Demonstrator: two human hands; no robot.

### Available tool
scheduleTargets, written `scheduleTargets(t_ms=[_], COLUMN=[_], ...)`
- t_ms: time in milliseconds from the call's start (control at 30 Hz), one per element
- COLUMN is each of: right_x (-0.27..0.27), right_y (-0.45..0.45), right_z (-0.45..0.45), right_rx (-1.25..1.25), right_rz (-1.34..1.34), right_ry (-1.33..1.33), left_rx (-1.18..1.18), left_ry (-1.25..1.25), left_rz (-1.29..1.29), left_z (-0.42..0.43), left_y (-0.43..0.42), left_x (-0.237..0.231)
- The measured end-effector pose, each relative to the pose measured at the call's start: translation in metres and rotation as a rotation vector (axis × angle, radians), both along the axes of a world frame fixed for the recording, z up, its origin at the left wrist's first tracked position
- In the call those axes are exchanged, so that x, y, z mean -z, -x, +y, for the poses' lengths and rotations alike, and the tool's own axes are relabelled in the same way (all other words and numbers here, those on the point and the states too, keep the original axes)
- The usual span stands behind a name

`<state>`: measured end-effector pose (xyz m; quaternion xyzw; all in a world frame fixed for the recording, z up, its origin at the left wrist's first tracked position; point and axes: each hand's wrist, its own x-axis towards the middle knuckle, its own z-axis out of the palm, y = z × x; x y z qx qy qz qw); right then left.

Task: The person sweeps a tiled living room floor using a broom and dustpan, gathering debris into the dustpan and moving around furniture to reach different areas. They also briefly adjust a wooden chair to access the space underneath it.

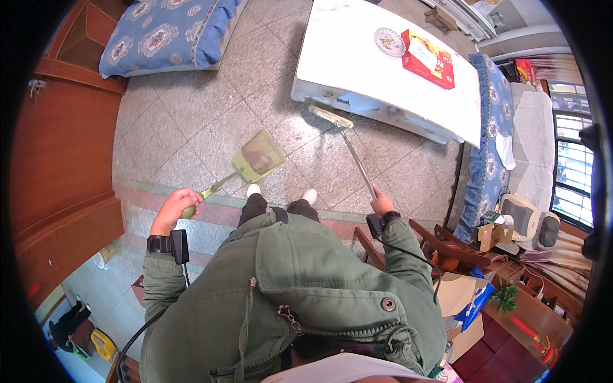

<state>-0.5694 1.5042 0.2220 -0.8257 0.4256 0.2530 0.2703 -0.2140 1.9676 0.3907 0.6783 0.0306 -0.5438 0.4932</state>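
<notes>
My left hand [175, 210] is closed round the green handle of a long-handled dustpan [260, 155], whose pale green pan lies low over the tiled floor ahead of my feet. The pan's dark inside is too blurred to tell what it holds. On the right, my right hand [382, 201] grips the metal pole of a broom or floor mop [331, 116]; its pale, long head is by the near edge of the white table [354, 57]. A small reddish scrap [298, 138] lies on the floor between the pan and that head.
A red box [427, 60] and a glass dish [389, 42] stand on the table. Blue patterned covers drape the seat [158, 36] at upper left and the one [489, 115] at right. A wooden door [67, 139] is at left. Wooden chair parts [448, 244] are near my right elbow.
</notes>
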Motion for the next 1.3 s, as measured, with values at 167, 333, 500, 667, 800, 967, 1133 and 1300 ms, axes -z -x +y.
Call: scheduleTargets(t_ms=[167, 333, 500, 667, 800, 967, 1133, 1300], right_x=[-0.037, -0.006, -0.018, -0.07, -0.128, -0.185, -0.182, -0.094], right_y=[0.024, -0.019, 0.003, 0.034, 0.052, 0.054, 0.006, -0.059], right_z=[-0.008, -0.009, -0.011, 0.008, 0.032, 0.06, 0.097, 0.124], right_rx=[0.003, -0.042, -0.086, -0.066, -0.018, 0.117, 0.381, 0.422], right_rz=[-0.017, 0.012, -0.095, -0.192, -0.227, -0.281, -0.231, -0.204], right_ry=[0.036, 0.051, 0.005, -0.084, -0.109, -0.266, -0.42, -0.464], left_rx=[0.009, 0.011, 0.002, 0.027, 0.054, 0.137, 0.224, 0.252], left_ry=[-0.006, 0.001, -0.002, 0.012, 0.009, 0.052, 0.134, 0.189], left_rz=[-0.006, -0.018, -0.018, -0.035, -0.033, -0.017, -0.004, 0.042], left_z=[-0.001, -0.002, -0.001, 0.0, 0.002, 0.007, 0.011, 0.013], left_y=[-0.001, 0.0, 0.0, 0.0, -0.001, -0.005, -0.011, -0.014], left_x=[0.0, 0.0, -0.002, -0.003, -0.002, 0.001, 0.005, 0.01])
